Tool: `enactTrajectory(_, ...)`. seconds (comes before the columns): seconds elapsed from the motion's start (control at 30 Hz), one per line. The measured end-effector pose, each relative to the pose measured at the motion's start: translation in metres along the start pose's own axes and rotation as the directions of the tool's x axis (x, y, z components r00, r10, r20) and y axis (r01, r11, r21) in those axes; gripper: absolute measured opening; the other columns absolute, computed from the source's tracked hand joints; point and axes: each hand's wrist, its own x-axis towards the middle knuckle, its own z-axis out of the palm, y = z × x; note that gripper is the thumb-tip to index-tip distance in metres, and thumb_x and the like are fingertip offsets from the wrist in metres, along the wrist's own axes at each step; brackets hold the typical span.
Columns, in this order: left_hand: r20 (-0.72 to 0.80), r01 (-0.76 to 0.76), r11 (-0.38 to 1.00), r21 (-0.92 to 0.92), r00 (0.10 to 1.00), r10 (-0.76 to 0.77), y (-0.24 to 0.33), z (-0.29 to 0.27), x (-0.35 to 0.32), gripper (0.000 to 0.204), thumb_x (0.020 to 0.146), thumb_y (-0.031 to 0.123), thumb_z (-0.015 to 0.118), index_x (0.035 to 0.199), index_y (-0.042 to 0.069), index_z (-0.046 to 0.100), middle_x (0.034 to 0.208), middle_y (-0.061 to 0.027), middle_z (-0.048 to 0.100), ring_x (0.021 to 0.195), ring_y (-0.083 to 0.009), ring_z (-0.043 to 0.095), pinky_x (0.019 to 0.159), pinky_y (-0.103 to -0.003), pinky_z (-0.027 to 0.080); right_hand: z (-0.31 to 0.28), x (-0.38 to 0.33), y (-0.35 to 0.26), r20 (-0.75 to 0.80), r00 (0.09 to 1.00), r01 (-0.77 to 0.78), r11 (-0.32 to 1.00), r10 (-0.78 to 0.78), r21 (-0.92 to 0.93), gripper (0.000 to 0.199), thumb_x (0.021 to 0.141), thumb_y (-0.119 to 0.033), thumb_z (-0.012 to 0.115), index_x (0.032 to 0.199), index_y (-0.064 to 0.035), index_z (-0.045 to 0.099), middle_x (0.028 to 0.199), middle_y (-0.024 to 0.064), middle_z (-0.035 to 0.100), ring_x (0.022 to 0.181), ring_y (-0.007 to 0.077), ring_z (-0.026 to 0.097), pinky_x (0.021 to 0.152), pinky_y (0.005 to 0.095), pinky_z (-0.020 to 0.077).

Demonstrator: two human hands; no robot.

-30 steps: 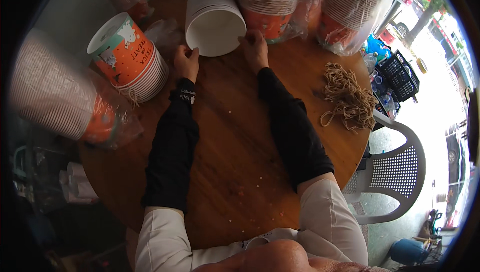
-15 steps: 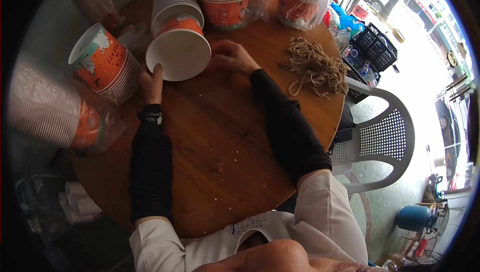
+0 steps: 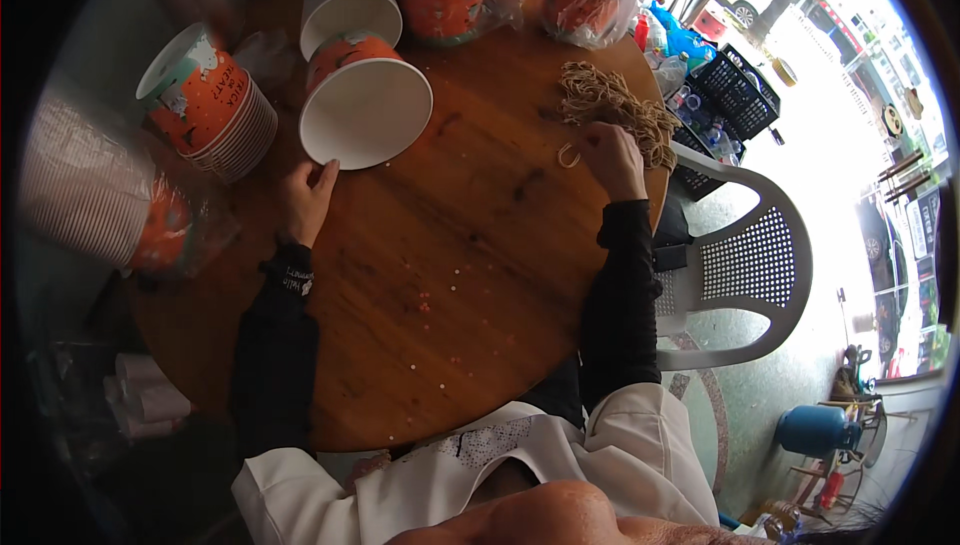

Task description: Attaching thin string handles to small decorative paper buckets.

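A: What is the left grip doing?
B: Its thumb, set a little apart from the fingers, meets the lower left rim of an orange paper bucket. Whether it presses, I can't tell. I'd guess the touch keeps the round wall from rolling.

A: And the right grip?
B: Fingers drawn together at the near edge of a heap of tan string. They hide whether a strand is caught.

A: How does the bucket lie?
B: On its side on the table, mouth toward the person, its far end by a white bucket stack. That probably leaves the rim easy to reach.

A: Why the string at the right edge?
B: Likely for the right arm's easy reach, away from the buckets.

A: Farther out?
B: A nested orange stack tilts on the left; a plastic-wrapped sleeve lies beyond, perhaps wrapped to stay clean. A grey chair stands at the right.
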Motion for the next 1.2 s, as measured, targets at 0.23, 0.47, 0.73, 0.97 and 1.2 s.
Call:
enactTrajectory(0.23,0.078,-0.157,0.987,0.034,0.985,0.154,0.021,0.006,-0.029,0.023,0.091,0.018,0.065,0.080,-0.001,0.059,0.066,-0.0116,0.059,0.058,-0.0172,0.056,0.055,-0.031,0.044,0.018,-0.038,-0.025,0.400,0.809,0.256,0.871,-0.431,0.420,0.020,0.081,-0.021,0.069,0.094,-0.0063,0.071,0.079,0.0133,0.068,0.074,0.0251,0.067,0.066,0.0361,0.0516)
enactTrajectory(0.47,0.095,-0.153,0.988,0.028,0.984,0.150,0.031,0.007,-0.024,0.021,0.091,0.017,0.065,0.080,0.000,0.059,0.064,-0.0092,0.057,0.056,-0.0144,0.053,0.053,-0.030,0.043,-0.004,-0.041,-0.012,0.061,0.994,0.033,0.800,-0.086,0.600,0.010,0.085,-0.008,0.068,0.089,0.0012,0.068,0.078,0.0044,0.065,0.070,0.0079,0.057,0.063,0.0256,0.0467)
enactTrajectory(0.73,0.113,-0.134,0.991,-0.006,0.984,0.134,0.044,0.017,-0.031,0.019,0.092,0.016,0.064,0.081,0.001,0.059,0.064,-0.0079,0.056,0.056,-0.0124,0.052,0.052,-0.028,0.042,-0.012,-0.060,-0.032,0.181,0.907,0.286,0.871,-0.381,0.400,0.013,0.082,-0.019,0.067,0.091,-0.0098,0.068,0.086,0.0089,0.059,0.073,0.0284,0.061,0.063,0.0376,0.0486)
enactTrajectory(0.97,0.185,-0.144,0.988,-0.061,0.971,0.152,0.093,0.034,-0.047,0.016,0.092,0.015,0.064,0.085,0.001,0.062,0.068,-0.0075,0.061,0.062,-0.0128,0.059,0.055,-0.028,0.045,-0.006,-0.037,-0.027,0.403,0.723,0.507,0.828,-0.560,0.241,0.013,0.083,-0.015,0.065,0.092,-0.0065,0.065,0.089,0.0075,0.058,0.074,0.0280,0.061,0.064,0.0355,0.0486)
enactTrajectory(1.2,0.357,0.108,0.862,-0.495,0.930,0.088,0.141,0.089,-0.042,0.014,0.096,0.015,0.059,0.103,0.003,0.063,0.089,-0.0020,0.066,0.076,-0.0063,0.059,0.065,-0.023,0.046,-0.036,-0.022,-0.043,0.089,0.929,0.259,0.805,-0.359,0.534,0.010,0.082,-0.004,0.063,0.090,-0.0017,0.058,0.076,0.0136,0.061,0.065,0.0252,0.062,0.060,0.0324,0.0489)
